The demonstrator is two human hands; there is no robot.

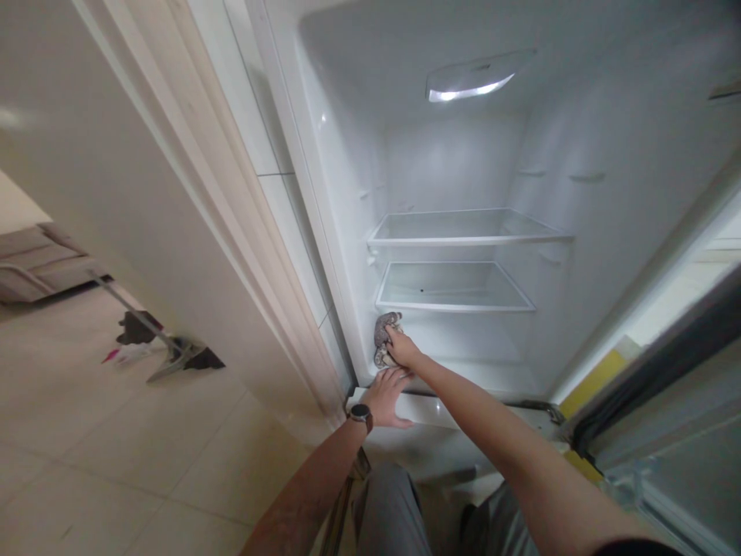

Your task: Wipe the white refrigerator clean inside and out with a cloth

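My right hand (pixel 405 347) reaches into the open fridge (pixel 455 150) and is closed on a patterned grey-brown cloth (pixel 382 333). It presses the cloth against the lower left inner wall, below the shelves. My left hand (pixel 389 395), with a watch (pixel 360 415) on the wrist, rests on the white front ledge (pixel 437 409) of the fridge. Its thumb is spread away from the fingers, and nothing shows in it. The right fingertips are partly hidden by the cloth.
Two glass shelves (pixel 463 240) cross the fridge above my hands, under a lit lamp (pixel 472 91). The open door (pixel 683 409) stands at the right. A wall edge (pixel 231 247) rises close on the left. A mop (pixel 179 355) and dark cloth (pixel 137 328) lie on the tiled floor.
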